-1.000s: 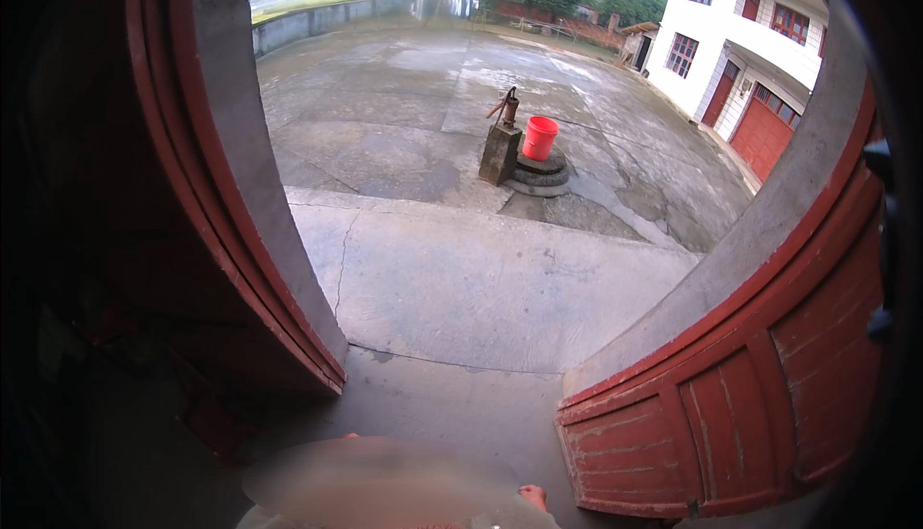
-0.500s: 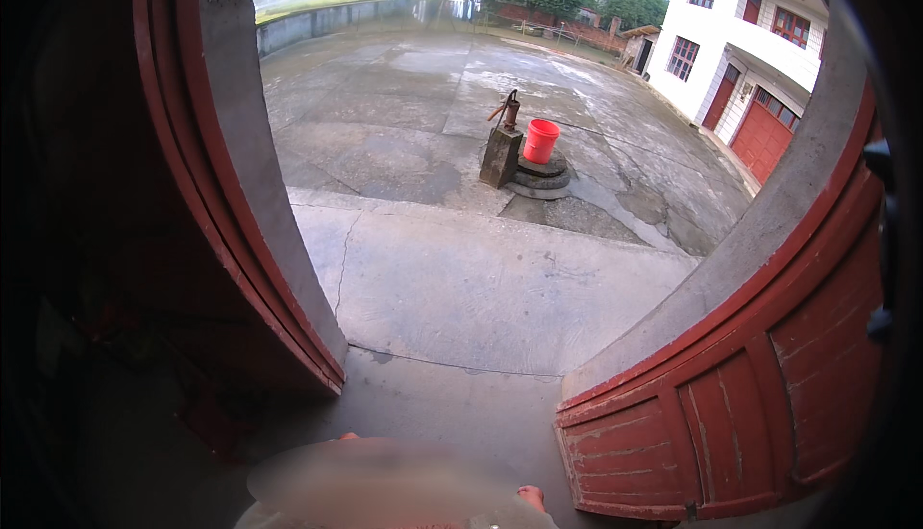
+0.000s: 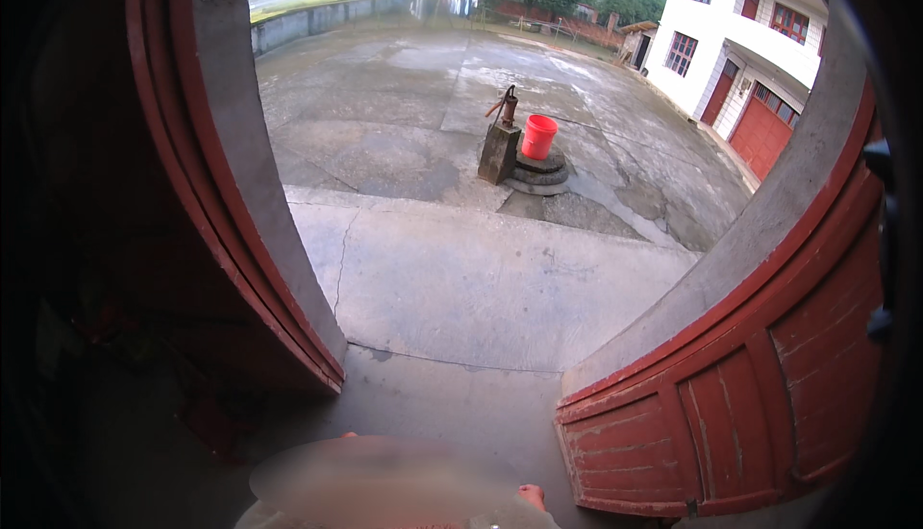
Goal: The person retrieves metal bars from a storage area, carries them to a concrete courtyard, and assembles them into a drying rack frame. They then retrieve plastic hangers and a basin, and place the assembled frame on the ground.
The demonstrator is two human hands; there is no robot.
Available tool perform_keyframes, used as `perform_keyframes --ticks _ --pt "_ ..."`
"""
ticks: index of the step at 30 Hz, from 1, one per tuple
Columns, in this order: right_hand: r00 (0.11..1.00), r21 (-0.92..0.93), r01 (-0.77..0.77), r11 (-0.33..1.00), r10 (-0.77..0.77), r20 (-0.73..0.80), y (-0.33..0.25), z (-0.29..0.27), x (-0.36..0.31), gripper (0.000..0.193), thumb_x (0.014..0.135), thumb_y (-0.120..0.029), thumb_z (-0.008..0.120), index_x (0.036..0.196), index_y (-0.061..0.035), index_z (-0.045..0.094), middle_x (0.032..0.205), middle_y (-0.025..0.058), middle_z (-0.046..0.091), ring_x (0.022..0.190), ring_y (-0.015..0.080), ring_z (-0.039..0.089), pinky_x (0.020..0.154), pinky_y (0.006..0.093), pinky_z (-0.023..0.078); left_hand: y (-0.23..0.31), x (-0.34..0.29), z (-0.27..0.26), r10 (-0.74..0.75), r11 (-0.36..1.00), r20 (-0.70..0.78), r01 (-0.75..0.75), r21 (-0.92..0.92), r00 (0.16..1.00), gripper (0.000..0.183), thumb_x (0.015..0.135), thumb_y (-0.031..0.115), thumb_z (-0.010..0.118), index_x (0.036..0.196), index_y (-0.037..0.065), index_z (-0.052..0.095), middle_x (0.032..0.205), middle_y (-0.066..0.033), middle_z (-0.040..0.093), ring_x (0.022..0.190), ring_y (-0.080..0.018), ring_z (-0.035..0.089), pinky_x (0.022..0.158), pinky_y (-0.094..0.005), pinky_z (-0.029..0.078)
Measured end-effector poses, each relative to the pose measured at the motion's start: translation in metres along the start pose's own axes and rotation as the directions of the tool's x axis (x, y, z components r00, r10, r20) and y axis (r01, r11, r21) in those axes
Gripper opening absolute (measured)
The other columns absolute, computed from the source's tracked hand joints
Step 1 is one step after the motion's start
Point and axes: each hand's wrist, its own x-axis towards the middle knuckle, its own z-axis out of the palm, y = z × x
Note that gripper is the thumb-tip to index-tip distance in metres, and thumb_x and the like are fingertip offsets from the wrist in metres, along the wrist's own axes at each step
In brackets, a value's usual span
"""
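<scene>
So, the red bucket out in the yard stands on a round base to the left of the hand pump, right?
Not quite: the head view shows the red bucket to the right of the hand pump, not the left. It does stand on a round base out in the yard.

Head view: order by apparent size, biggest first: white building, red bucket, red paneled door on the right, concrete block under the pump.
1. Red paneled door, clearly nearest the camera
2. White building
3. Concrete block and red bucket: too alike to rank
</scene>
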Motion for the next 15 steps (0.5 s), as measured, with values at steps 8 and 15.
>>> perform_keyframes --ticks 8,15 --pt "1.0 0.055 -0.022 0.998 0.023 -0.006 0.011 0.004 0.013 0.012 0.076 -0.011 0.064 0.085 -0.0061 0.07 0.059 0.0041 0.061 0.045 0.0123 0.053 0.041 0.0284 0.041 -0.003 0.005 0.002 0.042 0.999 -0.002 -0.042 0.02 0.999 0.04 0.09 0.038 0.056 0.091 -0.001 0.069 0.087 -0.0114 0.068 0.078 -0.022 0.061 0.072 -0.0373 0.048" --pt "1.0 0.01 0.014 1.0 -0.014 -0.017 0.008 0.0 0.014 0.017 0.077 -0.008 0.059 0.091 -0.0052 0.069 0.062 0.0067 0.063 0.047 0.0143 0.056 0.043 0.0298 0.044 0.004 0.007 0.002 0.056 0.998 -0.006 -0.056 0.017 0.998 0.04 0.09 0.037 0.056 0.09 -0.001 0.069 0.088 -0.0121 0.068 0.082 -0.0228 0.062 0.076 -0.0377 0.048"
